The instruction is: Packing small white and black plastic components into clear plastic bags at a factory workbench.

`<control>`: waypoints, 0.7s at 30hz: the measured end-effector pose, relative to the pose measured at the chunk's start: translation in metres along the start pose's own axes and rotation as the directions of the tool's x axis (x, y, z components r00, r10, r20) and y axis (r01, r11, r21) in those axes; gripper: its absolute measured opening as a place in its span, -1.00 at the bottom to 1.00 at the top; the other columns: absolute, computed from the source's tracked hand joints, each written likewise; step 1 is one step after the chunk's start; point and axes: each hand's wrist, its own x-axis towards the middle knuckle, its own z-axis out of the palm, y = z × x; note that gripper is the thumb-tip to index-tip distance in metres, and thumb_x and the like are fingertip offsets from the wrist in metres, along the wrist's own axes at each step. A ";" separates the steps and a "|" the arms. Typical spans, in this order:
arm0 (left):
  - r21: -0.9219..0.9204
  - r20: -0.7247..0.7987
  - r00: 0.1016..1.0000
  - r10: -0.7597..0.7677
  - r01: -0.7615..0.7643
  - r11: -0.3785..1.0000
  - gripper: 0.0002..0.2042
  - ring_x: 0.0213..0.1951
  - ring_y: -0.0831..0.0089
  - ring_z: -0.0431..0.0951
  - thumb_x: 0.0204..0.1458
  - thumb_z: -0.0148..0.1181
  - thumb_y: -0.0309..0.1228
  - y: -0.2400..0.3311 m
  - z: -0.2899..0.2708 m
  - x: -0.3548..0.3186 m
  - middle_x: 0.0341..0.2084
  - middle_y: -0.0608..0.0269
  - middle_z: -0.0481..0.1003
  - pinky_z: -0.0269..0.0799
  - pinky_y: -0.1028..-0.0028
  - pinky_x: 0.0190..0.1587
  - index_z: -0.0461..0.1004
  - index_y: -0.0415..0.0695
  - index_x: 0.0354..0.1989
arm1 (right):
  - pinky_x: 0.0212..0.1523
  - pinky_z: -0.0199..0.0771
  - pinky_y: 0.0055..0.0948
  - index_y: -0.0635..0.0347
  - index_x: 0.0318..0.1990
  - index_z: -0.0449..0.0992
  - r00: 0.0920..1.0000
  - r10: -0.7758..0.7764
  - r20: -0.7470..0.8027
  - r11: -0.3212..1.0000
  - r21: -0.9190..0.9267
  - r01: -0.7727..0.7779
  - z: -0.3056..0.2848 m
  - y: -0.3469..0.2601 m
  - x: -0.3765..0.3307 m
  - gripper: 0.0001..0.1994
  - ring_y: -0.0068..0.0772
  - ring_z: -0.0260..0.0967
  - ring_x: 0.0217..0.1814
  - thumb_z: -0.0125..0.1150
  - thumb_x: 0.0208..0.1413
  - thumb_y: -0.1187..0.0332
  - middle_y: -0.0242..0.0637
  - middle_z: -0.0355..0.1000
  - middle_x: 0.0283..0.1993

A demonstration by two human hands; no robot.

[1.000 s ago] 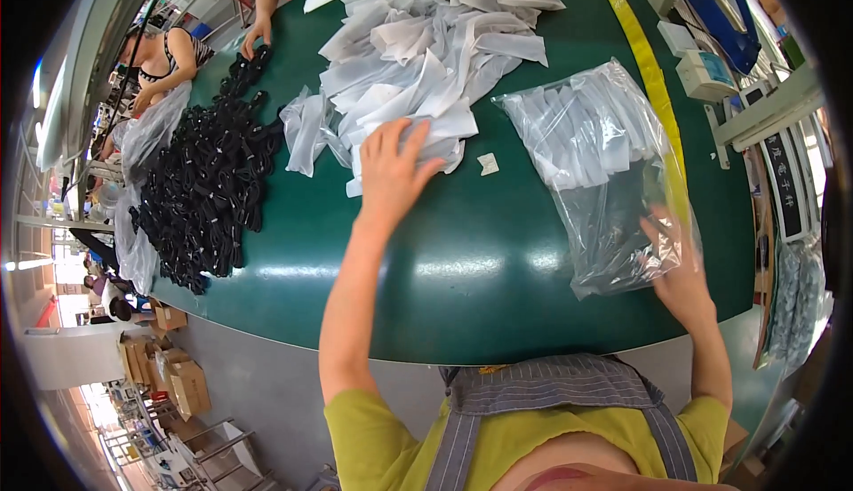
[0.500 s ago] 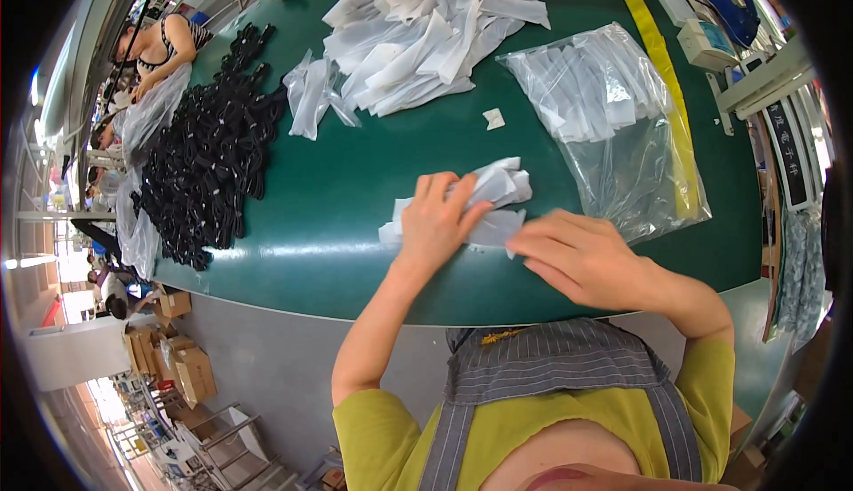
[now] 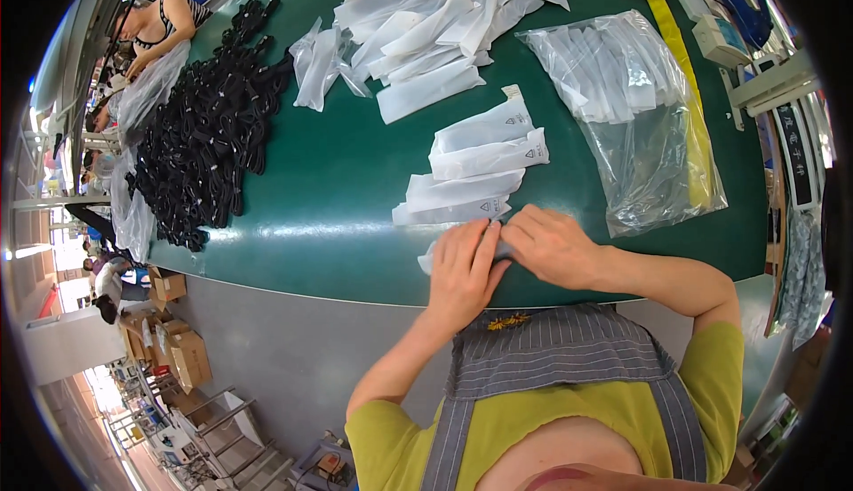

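Note:
Close to the table's front edge, a frosted white packet (image 3: 426, 261) lies mostly hidden under my fingers. My left hand (image 3: 460, 269) is closed over it, fingers pointing away from me. From the other side my right hand (image 3: 556, 247) pinches its right end, and the fingertips of both hands nearly meet. Just beyond them several more frosted packets (image 3: 484, 155) lie fanned in a loose overlapping row, with small dark printing at their right ends. What the packets contain cannot be made out.
A large heap of frosted packets (image 3: 418, 33) covers the far middle of the green table (image 3: 329, 189). Bundled black cables (image 3: 209, 140) are piled at left. A clear plastic bag (image 3: 644, 171) partly filled with packets lies right, beside a yellow strip (image 3: 668, 24). A co-worker (image 3: 169, 24) sits far left.
The bunched packets that were under my left hand now lie spread in a row. Both hands have drawn nearer to me, closing on one packet by the table edge.

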 end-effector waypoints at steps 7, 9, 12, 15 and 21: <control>-0.054 0.084 0.993 -0.085 0.090 0.994 -0.63 -0.02 0.14 0.45 -0.15 0.32 -0.47 -0.009 0.016 -0.030 -0.12 0.09 0.45 0.32 0.16 0.02 0.50 -0.17 -0.09 | -0.11 0.34 -0.27 0.18 -0.11 0.47 0.997 -0.056 -0.049 0.980 -0.195 0.045 -0.006 0.011 0.038 -0.65 -0.19 0.34 -0.07 0.36 -0.09 0.35 -0.24 0.39 -0.16; -0.021 0.053 0.997 -0.049 0.050 0.999 -0.66 0.03 0.12 0.43 -0.14 0.33 -0.45 -0.021 0.017 -0.019 -0.06 0.08 0.44 0.29 0.12 0.08 0.51 -0.14 -0.11 | -0.10 0.35 -0.27 0.17 -0.12 0.48 0.999 -0.019 -0.040 0.970 -0.242 0.009 0.008 0.021 0.047 -0.68 -0.19 0.34 -0.08 0.34 -0.07 0.36 -0.25 0.39 -0.15; 0.053 0.023 0.999 -0.032 0.031 0.998 -0.72 0.18 0.07 0.34 -0.15 0.36 -0.42 -0.029 0.006 -0.013 0.08 0.06 0.38 0.19 0.01 0.22 0.55 -0.08 -0.20 | -0.09 0.36 -0.27 0.16 -0.15 0.49 0.996 0.025 0.086 0.997 -0.074 -0.019 -0.010 0.023 0.048 -0.73 -0.17 0.35 -0.08 0.31 -0.04 0.37 -0.25 0.39 -0.15; 0.054 0.086 0.996 0.035 -0.039 0.998 -0.69 0.09 0.09 0.40 -0.19 0.39 -0.37 -0.038 0.001 -0.011 0.02 0.06 0.41 0.24 0.03 0.15 0.52 -0.10 -0.21 | -0.09 0.38 -0.27 0.20 -0.18 0.49 0.976 -0.018 0.215 0.995 0.101 -0.004 -0.028 0.021 0.045 -0.78 -0.18 0.36 -0.08 0.26 0.01 0.38 -0.23 0.39 -0.18; -0.096 0.003 0.996 0.088 -0.087 0.992 -0.56 -0.09 0.13 0.45 -0.27 0.42 -0.32 -0.023 0.035 -0.023 -0.09 0.09 0.42 0.31 0.08 -0.05 0.47 -0.10 -0.15 | -0.11 0.38 -0.27 0.20 -0.09 0.44 0.988 -0.120 -0.095 0.954 -0.285 0.089 -0.022 0.030 0.066 -0.69 -0.15 0.36 -0.07 0.14 -0.07 0.43 -0.19 0.37 -0.13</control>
